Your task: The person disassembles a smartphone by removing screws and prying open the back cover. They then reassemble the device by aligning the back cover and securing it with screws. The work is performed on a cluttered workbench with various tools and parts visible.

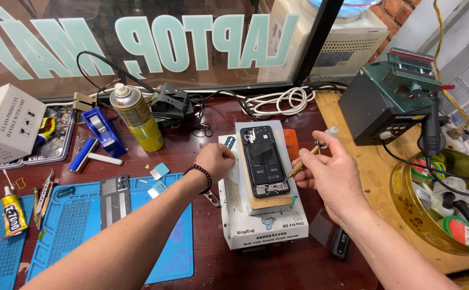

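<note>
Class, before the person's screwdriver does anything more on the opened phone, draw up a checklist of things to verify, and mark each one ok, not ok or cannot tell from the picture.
1. Opened black phone lies flat on the white heating platform: ok.
2. Left hand steadies the platform's left edge beside the phone: ok.
3. Right hand grips the slim brass-coloured screwdriver in its fingers: ok.
4. Screwdriver tip sits at the phone's lower end: ok; seated in a screw: cannot tell.
5. Yellow spray can stands upright, apart from the phone: ok.
6. Platform switched on or off: cannot tell.
</note>
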`<action>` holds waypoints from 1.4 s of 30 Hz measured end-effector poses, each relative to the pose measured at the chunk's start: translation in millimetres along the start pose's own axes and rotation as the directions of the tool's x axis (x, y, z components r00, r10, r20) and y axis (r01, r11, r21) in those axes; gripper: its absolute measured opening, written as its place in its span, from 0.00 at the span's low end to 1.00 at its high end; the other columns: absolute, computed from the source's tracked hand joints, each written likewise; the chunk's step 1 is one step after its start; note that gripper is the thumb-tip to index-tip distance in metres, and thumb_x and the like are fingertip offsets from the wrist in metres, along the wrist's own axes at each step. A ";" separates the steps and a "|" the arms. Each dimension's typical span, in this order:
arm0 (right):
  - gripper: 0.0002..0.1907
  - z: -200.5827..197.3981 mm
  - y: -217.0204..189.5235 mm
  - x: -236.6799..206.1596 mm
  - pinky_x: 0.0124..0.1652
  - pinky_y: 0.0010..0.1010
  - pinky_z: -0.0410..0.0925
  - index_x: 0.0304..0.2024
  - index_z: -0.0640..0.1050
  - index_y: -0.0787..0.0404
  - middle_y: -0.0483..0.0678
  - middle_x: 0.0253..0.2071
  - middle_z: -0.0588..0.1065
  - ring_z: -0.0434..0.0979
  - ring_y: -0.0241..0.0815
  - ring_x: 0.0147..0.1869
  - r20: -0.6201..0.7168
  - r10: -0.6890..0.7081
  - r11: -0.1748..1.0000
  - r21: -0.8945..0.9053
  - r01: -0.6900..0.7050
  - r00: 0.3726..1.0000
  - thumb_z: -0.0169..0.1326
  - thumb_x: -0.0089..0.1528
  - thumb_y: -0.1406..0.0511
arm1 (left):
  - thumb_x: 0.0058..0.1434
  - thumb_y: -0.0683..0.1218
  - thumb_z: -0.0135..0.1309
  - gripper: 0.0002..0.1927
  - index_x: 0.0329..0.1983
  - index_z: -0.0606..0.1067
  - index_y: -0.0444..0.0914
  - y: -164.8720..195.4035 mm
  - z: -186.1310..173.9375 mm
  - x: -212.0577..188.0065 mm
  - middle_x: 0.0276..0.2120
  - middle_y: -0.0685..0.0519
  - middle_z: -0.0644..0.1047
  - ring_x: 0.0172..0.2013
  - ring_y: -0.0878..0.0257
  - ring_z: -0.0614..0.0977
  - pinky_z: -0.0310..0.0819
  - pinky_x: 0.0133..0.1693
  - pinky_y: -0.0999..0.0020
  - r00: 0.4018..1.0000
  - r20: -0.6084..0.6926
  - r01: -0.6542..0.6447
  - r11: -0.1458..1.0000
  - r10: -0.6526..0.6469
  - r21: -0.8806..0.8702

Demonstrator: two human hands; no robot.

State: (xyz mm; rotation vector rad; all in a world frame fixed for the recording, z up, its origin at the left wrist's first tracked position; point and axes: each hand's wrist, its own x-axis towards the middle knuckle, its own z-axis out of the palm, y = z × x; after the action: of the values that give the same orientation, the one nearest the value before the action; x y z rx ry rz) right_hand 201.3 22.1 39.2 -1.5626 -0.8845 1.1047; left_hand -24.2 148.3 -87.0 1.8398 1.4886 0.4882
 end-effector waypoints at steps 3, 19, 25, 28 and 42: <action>0.32 -2.5 1.1 -1.3 0.31 0.28 0.72 0.71 0.61 0.60 0.53 0.34 0.78 0.76 0.37 0.31 -0.003 0.016 1.000 0.022 -0.016 1.000 0.53 0.65 0.67 | 0.54 0.44 0.62 0.07 0.34 0.84 0.38 -2.0 4.2 1.0 0.30 0.49 0.85 0.29 0.62 0.84 0.80 0.35 0.66 0.991 0.022 0.133 0.972 -0.132 -0.191; 0.32 -3.9 -3.0 -3.5 0.32 0.28 0.72 0.71 0.61 0.61 0.52 0.34 0.79 0.77 0.37 0.32 0.007 0.001 1.000 0.009 -0.001 1.000 0.52 0.65 0.67 | 0.48 0.41 0.67 0.07 0.32 0.85 0.37 11.8 -7.1 20.7 0.30 0.50 0.84 0.27 0.64 0.82 0.81 0.33 0.67 0.946 0.113 0.320 0.928 -0.303 -0.191; 0.32 -10.2 -0.3 -3.7 0.32 0.28 0.72 0.71 0.61 0.61 0.53 0.34 0.78 0.77 0.37 0.32 0.011 0.004 1.000 0.014 -0.004 1.000 0.52 0.65 0.67 | 0.56 0.43 0.62 0.07 0.37 0.85 0.40 1.9 -3.3 -11.8 0.29 0.47 0.84 0.26 0.64 0.81 0.78 0.33 0.66 0.995 0.025 0.104 0.970 -0.101 -0.222; 0.32 -11.8 1.7 -4.6 0.32 0.29 0.72 0.71 0.61 0.61 0.53 0.34 0.78 0.77 0.37 0.32 0.015 0.004 1.000 0.025 -0.005 1.000 0.52 0.65 0.67 | 0.58 0.44 0.59 0.08 0.39 0.85 0.39 3.5 -3.7 -17.8 0.33 0.48 0.85 0.30 0.64 0.83 0.79 0.37 0.67 0.999 -0.002 0.049 0.971 -0.051 -0.236; 0.32 -12.4 -0.1 -8.5 0.33 0.29 0.73 0.71 0.61 0.61 0.53 0.34 0.78 0.77 0.37 0.33 0.003 0.023 1.000 0.002 -0.023 1.000 0.52 0.65 0.66 | 0.64 0.43 0.53 0.11 0.45 0.83 0.36 -4.0 -4.7 -13.9 0.35 0.52 0.84 0.31 0.67 0.81 0.79 0.36 0.69 0.986 0.097 0.163 0.919 -0.136 -0.359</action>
State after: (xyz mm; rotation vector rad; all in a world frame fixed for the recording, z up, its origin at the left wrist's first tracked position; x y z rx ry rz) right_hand 210.4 10.5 42.4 -1.5733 -0.8693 1.1239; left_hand -33.9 136.7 -84.8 1.4265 1.3712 0.5766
